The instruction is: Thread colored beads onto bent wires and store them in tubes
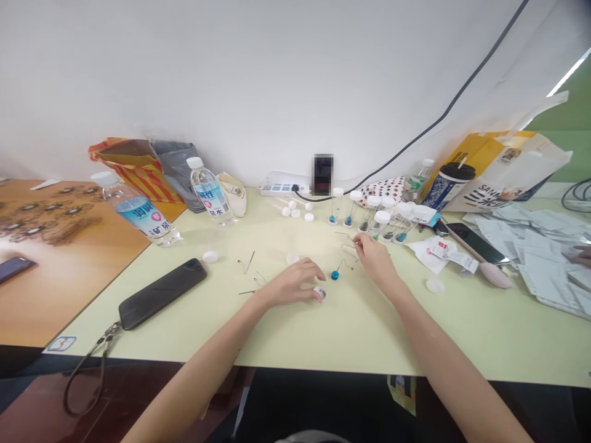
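My left hand [295, 281] rests on the pale green table [351, 332], its fingers curled around a small clear tube [320, 293] lying there with its open end toward me. My right hand [373, 255] hovers just right of it, fingertips pinched on a thin metal pin [349, 247]. A pin with a blue bead head [335, 274] lies between the two hands. More loose pins [250, 261] are scattered to the left. Behind my right hand stand several capped clear tubes [381, 224], some holding blue beads.
A black phone [162, 293] with a lanyard lies front left. Two water bottles [209, 192] stand at the back left, with loose white caps [295, 213], a power strip [281, 187] and a drink cup [447, 183] behind. Paper packets [545, 258] pile at right, where another person's fingers [582, 255] show.
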A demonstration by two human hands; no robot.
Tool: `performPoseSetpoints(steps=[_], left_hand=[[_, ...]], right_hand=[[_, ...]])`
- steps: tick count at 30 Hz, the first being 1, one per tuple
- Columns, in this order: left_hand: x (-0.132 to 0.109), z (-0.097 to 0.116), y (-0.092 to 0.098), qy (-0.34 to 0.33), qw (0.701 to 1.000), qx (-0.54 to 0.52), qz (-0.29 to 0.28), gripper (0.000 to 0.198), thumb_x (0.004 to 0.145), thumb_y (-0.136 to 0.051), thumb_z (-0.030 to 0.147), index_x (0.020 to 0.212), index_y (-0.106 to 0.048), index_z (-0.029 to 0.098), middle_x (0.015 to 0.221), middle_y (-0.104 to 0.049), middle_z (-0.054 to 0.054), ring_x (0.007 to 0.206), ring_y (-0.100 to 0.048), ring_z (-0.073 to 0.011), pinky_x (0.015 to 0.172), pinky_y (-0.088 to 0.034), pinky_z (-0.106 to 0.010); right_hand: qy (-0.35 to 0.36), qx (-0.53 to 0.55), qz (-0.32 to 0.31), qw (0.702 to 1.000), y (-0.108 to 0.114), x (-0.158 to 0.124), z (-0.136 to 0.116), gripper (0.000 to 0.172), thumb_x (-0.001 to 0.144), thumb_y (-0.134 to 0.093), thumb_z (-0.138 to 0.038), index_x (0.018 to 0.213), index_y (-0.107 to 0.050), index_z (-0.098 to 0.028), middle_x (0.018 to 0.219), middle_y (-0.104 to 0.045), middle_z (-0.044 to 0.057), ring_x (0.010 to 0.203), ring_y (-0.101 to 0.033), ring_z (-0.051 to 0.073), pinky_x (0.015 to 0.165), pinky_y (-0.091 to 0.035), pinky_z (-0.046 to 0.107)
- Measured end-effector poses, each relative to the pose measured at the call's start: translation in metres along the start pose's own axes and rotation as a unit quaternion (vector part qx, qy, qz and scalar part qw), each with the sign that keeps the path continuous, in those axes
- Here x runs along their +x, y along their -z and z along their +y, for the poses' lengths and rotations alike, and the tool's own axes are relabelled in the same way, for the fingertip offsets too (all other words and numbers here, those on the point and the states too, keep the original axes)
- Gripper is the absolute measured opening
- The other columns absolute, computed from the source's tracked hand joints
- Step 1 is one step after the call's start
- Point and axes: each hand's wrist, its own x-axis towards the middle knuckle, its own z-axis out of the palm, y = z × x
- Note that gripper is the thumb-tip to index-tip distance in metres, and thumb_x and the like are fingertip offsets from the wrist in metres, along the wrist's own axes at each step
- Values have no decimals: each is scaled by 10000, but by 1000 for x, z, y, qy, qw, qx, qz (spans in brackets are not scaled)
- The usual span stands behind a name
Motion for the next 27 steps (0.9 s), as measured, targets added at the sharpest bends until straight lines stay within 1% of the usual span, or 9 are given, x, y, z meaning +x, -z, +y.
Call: performPoseSetpoints(steps=[2,3,5,8,11,15,18,21,27], left_hand=[[0,2,1,-8,1000,3,-30,387,732,-713,452,989,-599,185,981,-630,-78,959,-547,-229,814,-450,-335],[0,2,0,-7,999,8,-41,403,718,-719,467,975,-599,182,969,-626,-77,940,-547,-230,800,-446,-334],[0,2,-1,-5,998,14,-59,367,737,-705,454,953,-599,177,944,-621,-74,913,-550,-227,781,-438,-325],[0,0,-3,3,998,1,-68,283,771,-689,370,955,-594,177,953,-618,-70,927,-556,-220,793,-430,-315],[-2,-2,-2,29,997,-24,-66,264,767,-690,293,984,-589,182,985,-615,-61,930,-563,-205,803,-430,-304],[-4,-4,3,71,993,-63,-76,269,745,-695,253,976,-580,178,926,-621,-30,828,-576,-169,721,-429,-269],[-4,-3,7,63,990,-107,-73,249,745,-693,249,953,-579,174,907,-630,-22,816,-582,-155,714,-426,-255],[-3,-2,10,50,986,-143,-64,253,747,-697,249,960,-583,170,905,-634,-25,818,-585,-149,724,-432,-251],[-3,-1,12,36,986,-151,-58,249,745,-704,250,952,-593,168,903,-637,-28,814,-576,-148,727,-428,-252]], right_hand=[[10,47,54,997,6,-2,-3,183,941,-381,-191,1011,-550,-178,958,-654,104,815,-615,226,716,-427,316],[17,69,82,994,10,-4,-5,206,952,-357,-207,1030,-546,-177,970,-643,108,799,-610,220,723,-434,323],[39,110,128,985,15,-10,-12,238,972,-317,-225,1057,-535,-182,957,-622,105,720,-590,195,712,-446,330],[106,162,147,970,19,-21,-27,187,972,-367,-237,989,-550,-202,892,-609,79,710,-580,177,681,-461,313],[195,193,105,956,17,-30,-42,125,947,-462,-232,903,-577,-211,844,-621,50,755,-596,161,651,-462,271],[280,185,24,942,13,-36,-52,134,949,-476,-223,893,-594,-191,809,-619,33,695,-572,128,575,-407,241],[315,122,-29,941,13,-37,-52,184,966,-444,-238,896,-600,-168,779,-596,26,638,-530,115,538,-348,249],[345,57,-63,935,12,-37,-51,215,968,-426,-219,874,-610,-162,768,-580,22,600,-492,108,519,-303,260],[371,29,-97,923,11,-39,-52,185,946,-432,-155,899,-610,-173,801,-578,8,629,-489,103,523,-268,267]])
